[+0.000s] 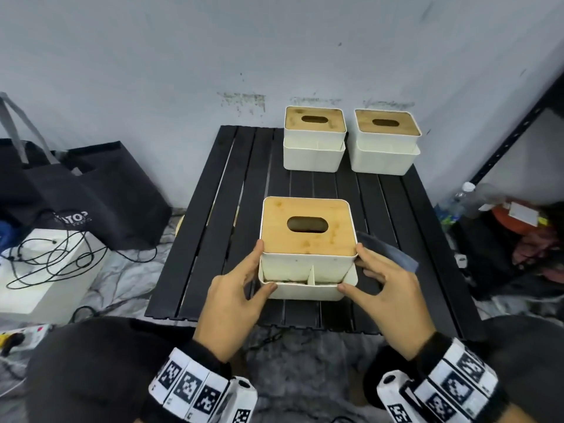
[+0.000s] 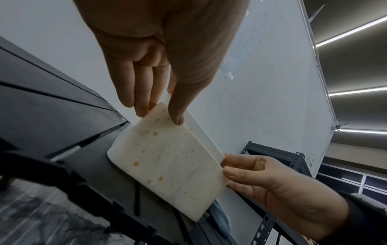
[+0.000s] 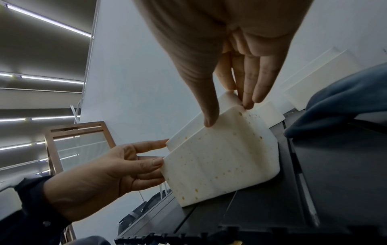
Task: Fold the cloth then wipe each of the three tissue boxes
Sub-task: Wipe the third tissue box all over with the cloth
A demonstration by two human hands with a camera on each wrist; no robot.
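black bag (image 1: 91,206), white print partly readable "STOP"

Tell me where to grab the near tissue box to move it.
Take the near tissue box by its two white side walls, one hand from each side, as the left hand and right hand do now. The bamboo lid may lift off, and the front tray lip looks thin.
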